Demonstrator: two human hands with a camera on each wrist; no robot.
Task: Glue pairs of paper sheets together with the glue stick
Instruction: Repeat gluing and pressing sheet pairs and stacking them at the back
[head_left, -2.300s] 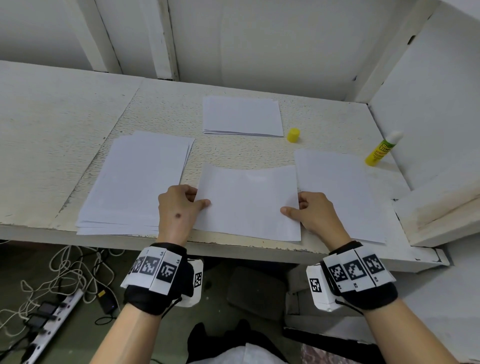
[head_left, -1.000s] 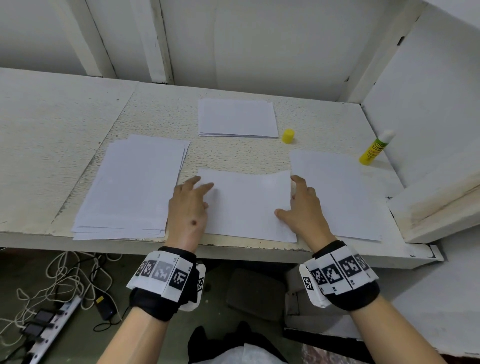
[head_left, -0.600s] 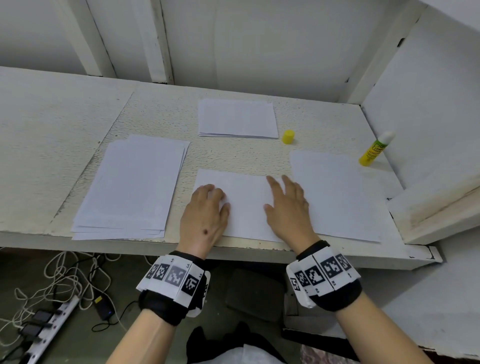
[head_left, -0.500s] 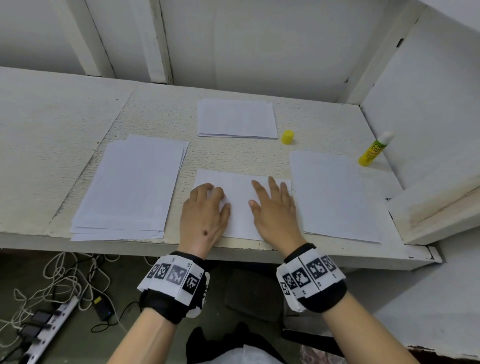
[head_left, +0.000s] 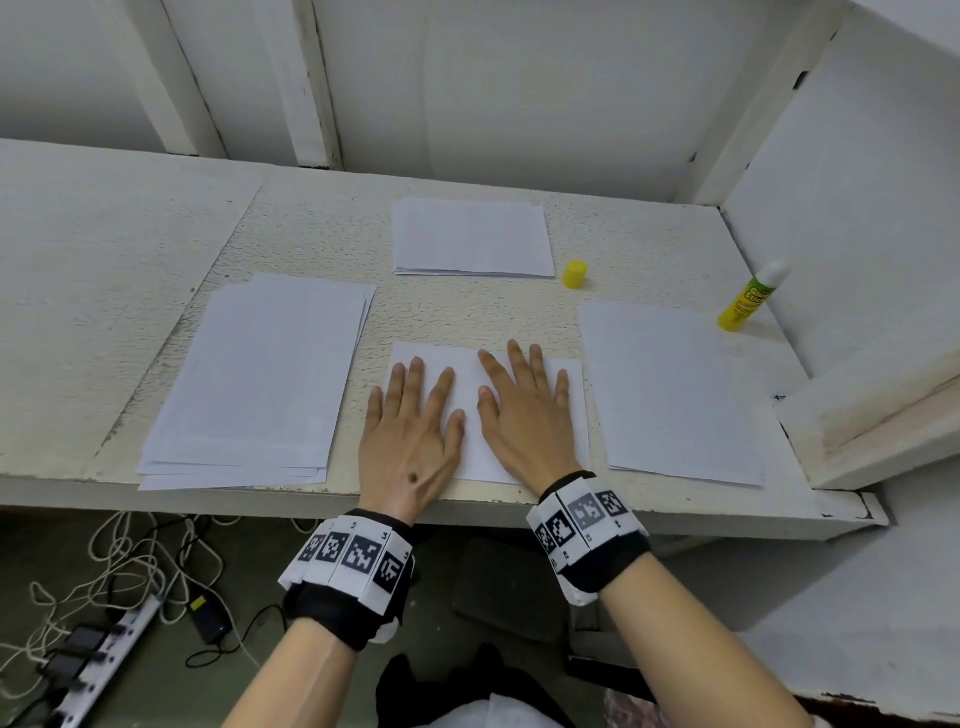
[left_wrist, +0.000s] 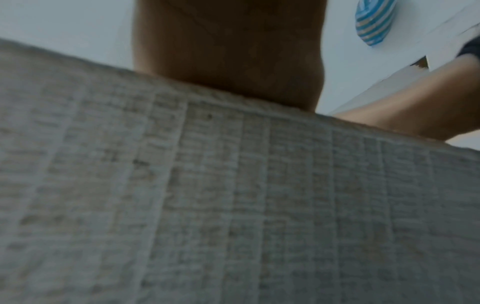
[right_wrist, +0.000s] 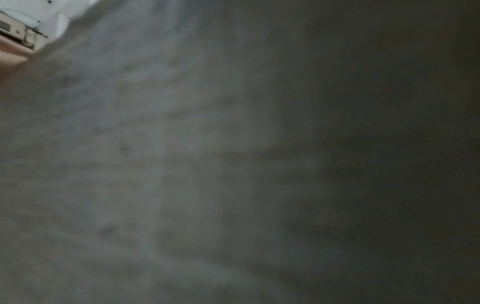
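A white paper sheet (head_left: 465, 374) lies near the front edge of the white table (head_left: 130, 249). Both hands press flat on it with straight fingers: my left hand (head_left: 410, 415) on its left half, my right hand (head_left: 524, 410) on its right half. The uncapped glue stick (head_left: 750, 299), yellow with a white tip, stands leaning at the far right against the wall. Its yellow cap (head_left: 575, 274) stands behind the pressed sheet. The left wrist view shows only my palm (left_wrist: 228, 51) above the table's front edge; the right wrist view is dark and blurred.
A thick pile of sheets (head_left: 260, 379) lies to the left, a single sheet (head_left: 670, 389) to the right, a smaller pile (head_left: 470, 236) at the back. A raised white ledge (head_left: 872, 415) borders the right. Cables and a power strip (head_left: 98, 660) lie on the floor.
Both hands let go of the sheet's side edges, slid inward and now lie flat side by side on its middle.
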